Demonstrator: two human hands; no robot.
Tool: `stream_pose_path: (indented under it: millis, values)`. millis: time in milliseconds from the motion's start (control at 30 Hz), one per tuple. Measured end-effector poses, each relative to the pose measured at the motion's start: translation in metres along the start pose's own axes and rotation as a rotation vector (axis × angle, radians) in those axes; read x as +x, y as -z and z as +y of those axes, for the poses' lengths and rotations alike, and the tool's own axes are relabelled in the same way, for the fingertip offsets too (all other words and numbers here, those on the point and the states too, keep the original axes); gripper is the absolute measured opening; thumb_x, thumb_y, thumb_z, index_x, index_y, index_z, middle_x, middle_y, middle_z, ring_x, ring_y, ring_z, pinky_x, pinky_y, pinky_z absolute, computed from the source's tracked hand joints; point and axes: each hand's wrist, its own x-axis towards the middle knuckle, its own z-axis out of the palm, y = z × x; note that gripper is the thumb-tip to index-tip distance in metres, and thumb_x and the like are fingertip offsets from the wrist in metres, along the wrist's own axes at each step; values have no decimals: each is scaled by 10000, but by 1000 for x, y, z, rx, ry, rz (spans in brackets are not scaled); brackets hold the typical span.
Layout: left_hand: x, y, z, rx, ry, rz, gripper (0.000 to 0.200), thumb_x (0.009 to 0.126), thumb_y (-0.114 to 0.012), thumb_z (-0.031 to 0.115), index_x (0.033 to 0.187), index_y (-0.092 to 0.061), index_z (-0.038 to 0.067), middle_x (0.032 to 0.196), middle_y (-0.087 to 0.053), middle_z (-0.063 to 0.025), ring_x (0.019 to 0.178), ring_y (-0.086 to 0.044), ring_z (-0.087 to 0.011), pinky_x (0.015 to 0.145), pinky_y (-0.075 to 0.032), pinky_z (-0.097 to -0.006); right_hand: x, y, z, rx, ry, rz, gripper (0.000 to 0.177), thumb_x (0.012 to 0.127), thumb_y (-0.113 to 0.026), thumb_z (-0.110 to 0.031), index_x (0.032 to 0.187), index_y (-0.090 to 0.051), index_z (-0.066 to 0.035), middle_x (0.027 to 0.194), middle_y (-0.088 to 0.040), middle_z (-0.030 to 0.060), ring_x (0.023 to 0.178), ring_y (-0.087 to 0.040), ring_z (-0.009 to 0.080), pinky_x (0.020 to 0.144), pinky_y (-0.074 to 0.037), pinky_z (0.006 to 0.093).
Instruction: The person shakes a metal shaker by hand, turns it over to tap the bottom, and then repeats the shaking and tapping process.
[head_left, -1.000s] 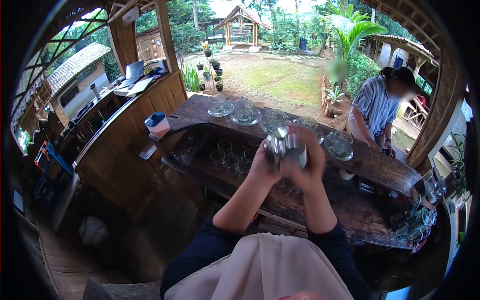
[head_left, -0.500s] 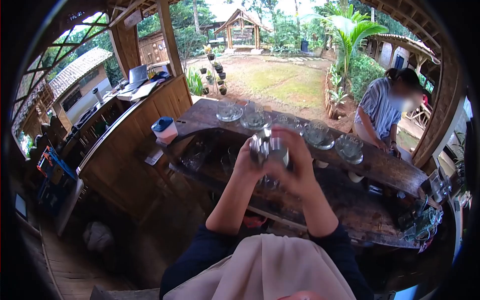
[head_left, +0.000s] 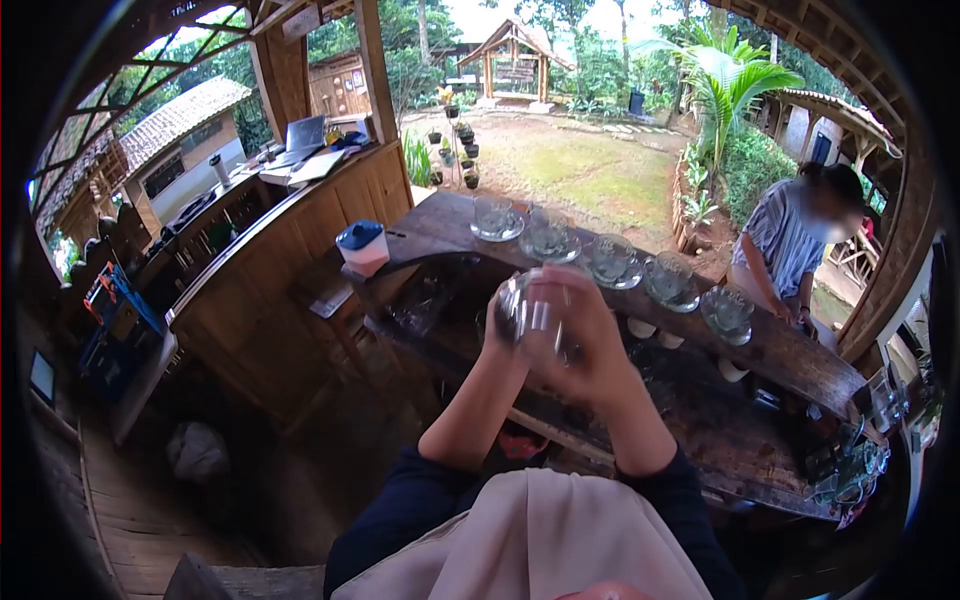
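Observation:
Both hands are raised in front of my chest around a shiny, rounded vessel [head_left: 512, 308], blurred by motion; whether it is glass or metal I cannot tell. My left hand [head_left: 494, 335] is wrapped round its left side. Over its right and upper side closes my right hand [head_left: 582, 335], fingers curled, hiding part of it. Just beyond the hands, several clear glass cups on glass saucers [head_left: 613, 265] stand in a row along the raised dark wooden counter [head_left: 790, 358].
A blue-lidded container [head_left: 363, 250] stands at the counter's left end. The lower wooden shelf [head_left: 690, 430] runs beneath, with glassware [head_left: 860, 455] at its right end. Another person [head_left: 785, 255] stands across the counter at right. A laptop [head_left: 304, 138] sits on the wooden desk [head_left: 290, 240] at left.
The whole view has shifted, so the counter and cups appear further right and the row slightly lower. Both hands still hold the vessel, the right hand now covering more of its front.

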Motion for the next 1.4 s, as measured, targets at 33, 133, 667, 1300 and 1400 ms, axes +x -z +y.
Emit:
stream_pose_path:
  millis: [33, 133, 667, 1300, 1400]
  values:
    - [0, 4, -12, 64, -268, 135, 403, 916, -414, 345, 1122, -538, 22, 1005, -611, -156, 916, -612, -233, 807, -513, -392, 7, -5, 10, 140, -137, 72, 420, 637, -707, -159, 1010, -589, -6, 1057, -577, 146, 1042, -529, 336, 883, -430, 395]
    - [-15, -20, 2, 18, -16, 88, 394, 918, -410, 313, 1133, -527, 5, 1025, -603, -161, 956, -601, -251, 850, -495, -403, 4, 8, -20, -30, 130, -30, 360, 724, -670, -252, 1057, -613, -126, 1114, -569, 86, 1071, -550, 284, 962, -358, 471]
    - [-31, -32, 18, 14, 44, 75, 359, 909, -408, 309, 1150, -511, 63, 1102, -567, -189, 1017, -572, -278, 844, -497, -400, 12, 4, -19, 164, 158, 136, 522, 617, -788, -314, 1023, -600, -46, 1111, -567, 171, 1058, -542, 328, 932, -398, 458]
    - [-34, -58, -27, 67, -51, -502, 582, 876, -500, 466, 1332, -310, 158, 1246, -440, -261, 1108, -481, -451, 825, -506, -509, -18, 33, -99, -16, 609, 118, 248, 707, -679, -149, 942, -635, -215, 1093, -615, -57, 1115, -544, 243, 913, -403, 387]
    - [-17, -52, -33, 57, 47, -386, 496, 889, -484, 451, 1263, -363, 149, 1202, -486, -213, 1078, -513, -412, 773, -527, -485, -18, 38, -73, -120, 602, 156, 275, 707, -701, -168, 969, -623, -191, 1048, -624, -35, 1062, -570, 232, 907, -399, 373]
